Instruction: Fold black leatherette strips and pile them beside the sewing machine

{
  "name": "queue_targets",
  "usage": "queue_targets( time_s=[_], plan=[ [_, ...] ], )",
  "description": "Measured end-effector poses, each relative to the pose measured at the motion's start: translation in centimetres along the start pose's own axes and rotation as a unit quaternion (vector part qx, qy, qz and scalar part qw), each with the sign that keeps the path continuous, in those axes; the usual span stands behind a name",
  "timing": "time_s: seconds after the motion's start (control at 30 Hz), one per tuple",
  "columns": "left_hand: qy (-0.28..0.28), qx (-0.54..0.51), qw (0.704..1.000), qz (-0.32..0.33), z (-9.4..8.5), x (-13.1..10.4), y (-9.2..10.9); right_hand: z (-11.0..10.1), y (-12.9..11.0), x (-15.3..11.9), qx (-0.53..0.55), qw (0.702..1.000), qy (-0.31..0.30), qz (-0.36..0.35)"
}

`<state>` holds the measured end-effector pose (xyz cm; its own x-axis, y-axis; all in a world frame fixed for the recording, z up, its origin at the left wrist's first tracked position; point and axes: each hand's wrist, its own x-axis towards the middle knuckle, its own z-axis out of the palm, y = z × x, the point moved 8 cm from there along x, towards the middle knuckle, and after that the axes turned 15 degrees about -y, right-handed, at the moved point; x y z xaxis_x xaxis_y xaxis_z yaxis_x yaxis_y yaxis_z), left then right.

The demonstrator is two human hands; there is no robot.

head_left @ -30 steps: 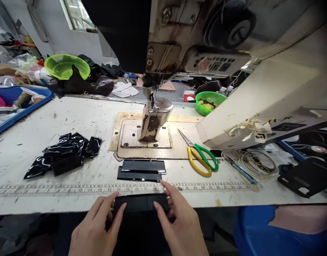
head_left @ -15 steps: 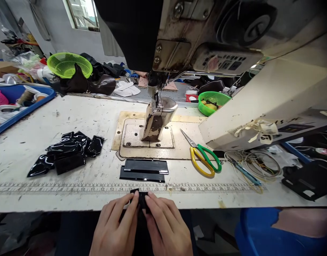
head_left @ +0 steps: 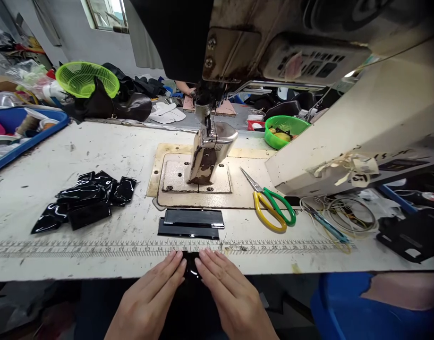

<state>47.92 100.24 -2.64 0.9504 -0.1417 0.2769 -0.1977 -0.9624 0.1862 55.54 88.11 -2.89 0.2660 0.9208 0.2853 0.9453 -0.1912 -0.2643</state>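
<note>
At the table's front edge, my left hand and my right hand grip a small glossy black piece from its two sides, fingers pressed together on it and thumbs hidden. Just beyond the printed ruler strip lie two flat black strips, one partly over the other. To the left sits a heap of shiny black pieces. Scissors with one yellow and one green handle rest right of the sewing machine's post.
The machine arm rises at the right, its head overhead. A cord coil and a black object lie at the right. A blue tray stands left; green baskets are behind. Beyond the machine, another person's hand shows.
My fingers have flattened and moved outward along the black piece, showing more of its glossy surface. The other person's hand shows more fully, and the view has shifted slightly.
</note>
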Motion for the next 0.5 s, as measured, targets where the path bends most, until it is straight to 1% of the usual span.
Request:
queue_targets(
  time_s=[0.1,0.27,0.5],
  plan=[
    [-0.01,0.012,0.999,0.028,-0.18,0.42,0.21,-0.25,0.13,0.07,0.009,1.0,-0.003,-0.002],
    [-0.016,0.011,0.999,0.026,-0.17,0.59,0.19,-0.26,0.18,0.03,0.016,1.0,-0.014,-0.005],
    [-0.002,0.016,1.0,0.027,-0.08,0.56,0.21,-0.22,-0.11,0.29,-0.003,1.0,-0.019,-0.001]
  ],
)
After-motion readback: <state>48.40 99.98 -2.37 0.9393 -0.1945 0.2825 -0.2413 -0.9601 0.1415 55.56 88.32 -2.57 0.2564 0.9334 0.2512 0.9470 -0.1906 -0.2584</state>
